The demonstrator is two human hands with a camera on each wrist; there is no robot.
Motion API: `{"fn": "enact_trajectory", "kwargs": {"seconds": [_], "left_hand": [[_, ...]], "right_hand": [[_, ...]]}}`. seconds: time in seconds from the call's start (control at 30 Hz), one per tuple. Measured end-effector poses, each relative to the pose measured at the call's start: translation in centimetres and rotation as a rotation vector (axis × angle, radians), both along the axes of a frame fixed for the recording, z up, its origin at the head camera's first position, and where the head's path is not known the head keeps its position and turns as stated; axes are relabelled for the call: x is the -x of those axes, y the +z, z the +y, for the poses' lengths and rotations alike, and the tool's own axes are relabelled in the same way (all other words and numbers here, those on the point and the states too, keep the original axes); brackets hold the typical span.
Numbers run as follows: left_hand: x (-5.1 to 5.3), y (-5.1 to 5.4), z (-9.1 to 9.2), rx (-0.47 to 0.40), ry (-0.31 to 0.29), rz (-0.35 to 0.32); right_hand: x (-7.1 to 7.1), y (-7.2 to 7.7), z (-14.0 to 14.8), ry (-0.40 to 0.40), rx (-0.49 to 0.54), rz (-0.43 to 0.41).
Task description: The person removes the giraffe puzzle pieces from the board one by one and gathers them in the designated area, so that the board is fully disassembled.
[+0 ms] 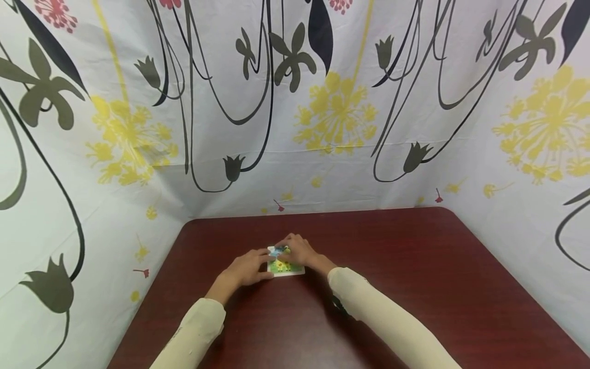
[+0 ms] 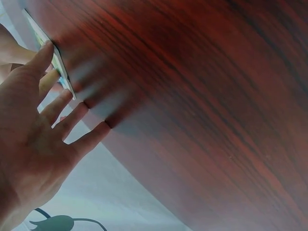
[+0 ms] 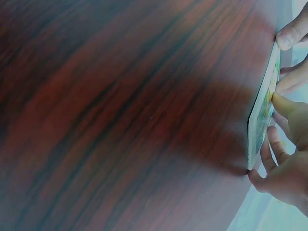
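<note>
A small flat board [image 1: 287,269] with a white border and a colourful green, yellow and blue picture lies on the table. My left hand [image 1: 249,268] rests at its left side with fingers spread; the left wrist view shows that hand [image 2: 38,134] with the thumb at the board's edge [image 2: 61,67] and several fingertips on the table. Over the board's upper part is my right hand [image 1: 299,252]. In the right wrist view, the right hand's [image 3: 291,168] thumb touches the picture side of the board [image 3: 260,120], and one fingertip is at a corner. What lies under the fingers is hidden.
The dark red wood-grain table [image 1: 415,287] has rounded far corners. A white cloth [image 1: 286,128] printed with flowers and stems hangs behind it and along both sides. Cream sleeves [image 1: 387,318] cover both forearms.
</note>
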State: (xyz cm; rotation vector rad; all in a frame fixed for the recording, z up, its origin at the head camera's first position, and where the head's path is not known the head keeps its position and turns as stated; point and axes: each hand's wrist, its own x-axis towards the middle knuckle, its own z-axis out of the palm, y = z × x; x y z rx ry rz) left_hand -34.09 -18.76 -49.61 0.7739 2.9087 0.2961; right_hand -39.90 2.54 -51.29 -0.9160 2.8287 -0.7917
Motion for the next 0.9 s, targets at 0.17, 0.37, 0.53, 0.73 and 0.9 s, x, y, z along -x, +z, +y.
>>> {"fn": "enact_trajectory", "kwargs": {"seconds": [0.17, 0.37, 0.53, 0.73, 0.9], "left_hand": [[0.02, -0.17, -0.15, 0.003, 0.002, 0.001], [-0.13, -0.29, -0.19, -0.014, 0.011, 0.007], [-0.25, -0.33, -0.14, -0.041, 0.025, 0.006], [-0.31, -0.3, -0.04, -0.07, 0.036, 0.014], [-0.32, -0.21, 0.02, -0.079, 0.04, 0.008]], "right_hand": [[0.07, 0.23, -0.26, -0.015, 0.0, -0.016], [0.11, 0.59, -0.65, -0.059, -0.018, -0.049], [-0.04, 0.6, -0.74, -0.061, -0.001, -0.052], [-0.04, 0.45, -0.66, -0.065, 0.003, -0.046], [0.21, 0.25, -0.61, -0.072, -0.009, -0.059]]}}
